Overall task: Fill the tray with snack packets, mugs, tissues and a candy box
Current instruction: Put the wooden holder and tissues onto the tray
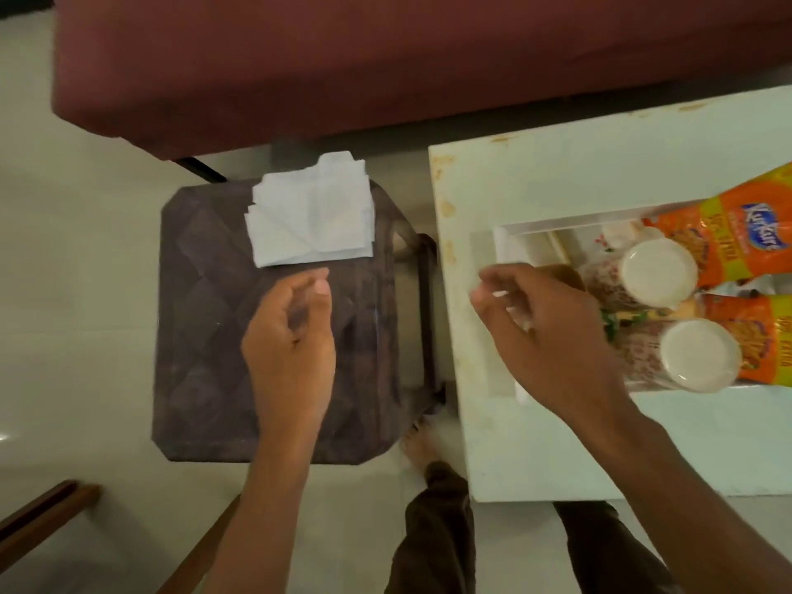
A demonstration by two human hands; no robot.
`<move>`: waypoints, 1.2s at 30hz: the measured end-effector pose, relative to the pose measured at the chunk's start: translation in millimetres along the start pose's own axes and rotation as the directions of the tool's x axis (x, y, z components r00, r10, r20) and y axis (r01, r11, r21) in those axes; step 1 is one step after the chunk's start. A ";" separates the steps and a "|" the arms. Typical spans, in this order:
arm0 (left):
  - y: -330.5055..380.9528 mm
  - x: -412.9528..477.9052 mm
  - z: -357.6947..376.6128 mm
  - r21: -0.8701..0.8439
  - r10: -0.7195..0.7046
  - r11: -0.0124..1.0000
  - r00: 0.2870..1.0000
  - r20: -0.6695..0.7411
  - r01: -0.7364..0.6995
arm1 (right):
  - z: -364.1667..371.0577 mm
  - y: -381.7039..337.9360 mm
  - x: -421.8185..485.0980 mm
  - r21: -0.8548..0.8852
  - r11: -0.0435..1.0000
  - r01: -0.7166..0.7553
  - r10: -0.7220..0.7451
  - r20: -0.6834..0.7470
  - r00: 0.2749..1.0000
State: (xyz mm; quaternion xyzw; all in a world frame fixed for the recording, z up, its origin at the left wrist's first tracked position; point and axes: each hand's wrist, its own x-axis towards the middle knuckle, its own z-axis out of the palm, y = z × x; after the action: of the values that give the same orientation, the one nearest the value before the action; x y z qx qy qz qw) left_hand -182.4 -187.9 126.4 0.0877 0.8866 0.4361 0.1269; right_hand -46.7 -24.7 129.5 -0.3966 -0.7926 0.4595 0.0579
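Observation:
A pile of white tissues [310,216] lies on the far part of a dark brown stool [205,336]. My left hand [291,349] hovers just below the pile, fingers curled and apart, holding nothing. To the right, a white tray [510,246] on a white table [514,443] holds two orange snack packets [728,233], two white mugs [658,274] and brownish packets [600,289]. My right hand [544,332] hangs over the tray's left edge, fingers loosely curled, nothing clearly in them. It hides part of the tray's contents.
A maroon sofa [343,57] runs along the far side. Pale floor surrounds the stool. My legs in dark trousers [433,538] and a bare foot stand between stool and table. Wooden bars [43,516] lie at the bottom left.

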 end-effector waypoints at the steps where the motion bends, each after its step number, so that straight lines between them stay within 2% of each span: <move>1: -1.6 12.9 -5.7 0.121 0.096 0.988 0.995 -0.003 -0.095 | 12.2 -9.0 12.5 0.008 1.000 -0.002 0.001 0.018 1.000; 3: -5.3 44.8 -9.2 0.325 0.259 0.907 0.963 0.072 -0.268 | 40.8 -25.8 40.9 0.021 1.000 -0.009 0.008 0.050 0.999; 4: -6.4 61.2 -6.7 0.395 0.283 0.864 0.950 0.136 -0.314 | 54.7 -32.0 55.0 0.021 1.000 -0.020 0.019 0.055 0.998; 8: -15.8 121.2 8.3 0.516 0.208 0.780 0.924 0.322 -0.355 | 101.6 -45.2 101.8 0.076 0.981 -0.178 0.176 0.035 0.984; 12: -31.9 154.5 13.6 0.602 0.159 0.737 0.944 0.289 -0.308 | 134.7 -50.4 121.4 0.184 0.938 -0.294 0.299 0.002 0.954; 16: -42.0 170.6 9.8 0.649 0.205 0.650 0.913 0.352 -0.396 | 154.2 -54.3 126.5 0.148 0.947 -0.287 0.302 -0.093 0.949; 18: -44.0 176.2 4.7 0.642 0.237 0.642 0.905 0.354 -0.419 | 157.3 -55.7 124.7 0.112 0.957 -0.268 0.283 -0.149 0.947; 22: -49.3 174.9 -6.4 0.608 0.260 0.704 0.930 0.261 -0.368 | 156.3 -62.3 115.7 0.112 0.964 -0.241 0.262 -0.252 0.931; 26: -62.2 169.4 -12.6 0.543 0.084 0.824 0.983 0.164 -0.161 | 157.6 -74.0 111.7 0.150 0.953 -0.262 0.292 -0.230 0.928; 30: -66.6 157.5 -10.6 0.355 -0.022 0.935 0.994 0.106 -0.017 | 162.7 -81.8 116.4 0.191 0.928 -0.321 0.354 -0.175 0.919; 34: -64.6 148.1 -6.9 0.199 -0.075 0.978 0.996 0.046 0.065 | 170.0 -91.9 121.7 0.169 0.962 -0.213 0.249 -0.232 0.940; 36: -64.2 145.7 -7.5 0.115 -0.100 0.989 0.994 0.032 0.096 | 174.2 -96.7 121.7 0.227 0.960 -0.165 0.211 -0.194 0.958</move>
State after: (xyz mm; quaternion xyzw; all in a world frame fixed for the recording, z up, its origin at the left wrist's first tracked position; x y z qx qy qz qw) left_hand -326.2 -193.6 58.1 0.0593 0.9107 0.3764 0.1596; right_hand -264.4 -86.1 71.8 -0.5098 -0.6874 0.4978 0.1409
